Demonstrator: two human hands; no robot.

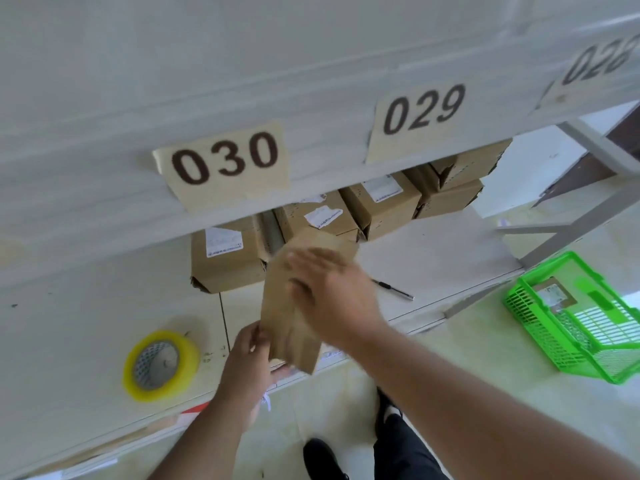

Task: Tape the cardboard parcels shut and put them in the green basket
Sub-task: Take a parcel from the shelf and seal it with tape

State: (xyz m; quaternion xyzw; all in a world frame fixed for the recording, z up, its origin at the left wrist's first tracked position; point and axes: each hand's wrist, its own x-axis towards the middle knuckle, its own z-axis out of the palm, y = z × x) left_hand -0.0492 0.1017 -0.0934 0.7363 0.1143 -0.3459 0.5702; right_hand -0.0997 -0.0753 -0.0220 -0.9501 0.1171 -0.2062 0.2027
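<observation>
A brown cardboard parcel (pixel 287 306) stands on end above the front of the white shelf (pixel 86 323). My left hand (pixel 247 362) grips its lower end. My right hand (pixel 332 292) lies on the parcel's right face with fingers straight, blurred by motion. A roll of yellow-edged clear tape (pixel 161 363) lies flat on the shelf to the left. The green basket (pixel 575 327) sits on the floor at the right with one labelled parcel (pixel 554 296) inside.
Several more cardboard parcels (pixel 228 258) line the back of the shelf under the tags 030 and 029. A black and silver pen (pixel 393 289) lies on the shelf right of my hands. My dark shoes (pixel 322 459) stand on the pale floor below.
</observation>
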